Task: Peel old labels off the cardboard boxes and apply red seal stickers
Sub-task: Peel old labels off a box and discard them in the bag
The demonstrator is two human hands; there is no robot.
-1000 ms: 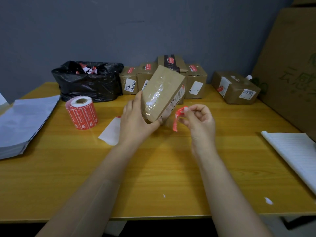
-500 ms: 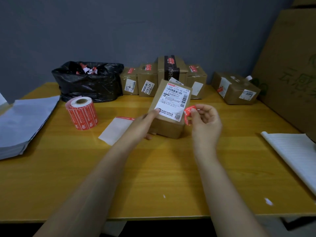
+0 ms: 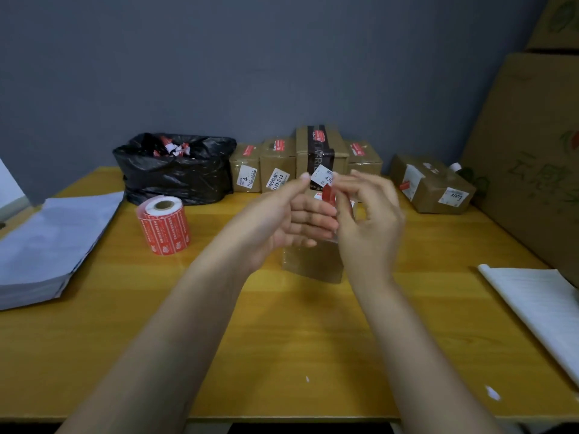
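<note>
Two hands were up together mid-frame, and that was the big change. Half a second earlier the cardboard box (image 3: 313, 263) had been propped at a tilt by the left hand (image 3: 291, 220), white label facing up. Now it had been set down on the table (image 3: 282, 339), low in the centre of the frame, right under both hands, and let go.

The left hand had been brought over to the red sticker scrap (image 3: 328, 194). Its fingers were seen loosely straight and gripping nothing obvious; whether they actually touched the scrap couldn't be told, too much blur. The scrap was pinched in the curled fingers of the right hand (image 3: 371, 223).

So the old red seal can probably be counted as peeled. The scrap looked headed for the black bag (image 3: 178, 173) at upper left. A fresh seal from the sticker roll (image 3: 164, 228) was still owed, and likely the white label too, though that face was hidden.

The scrap was held roughly upright, long axis near vertical. The box was mostly covered: one short brown face was turned toward the camera. Its long axis was guessed to run away toward the row of boxes (image 3: 279, 164) at the back.
</note>
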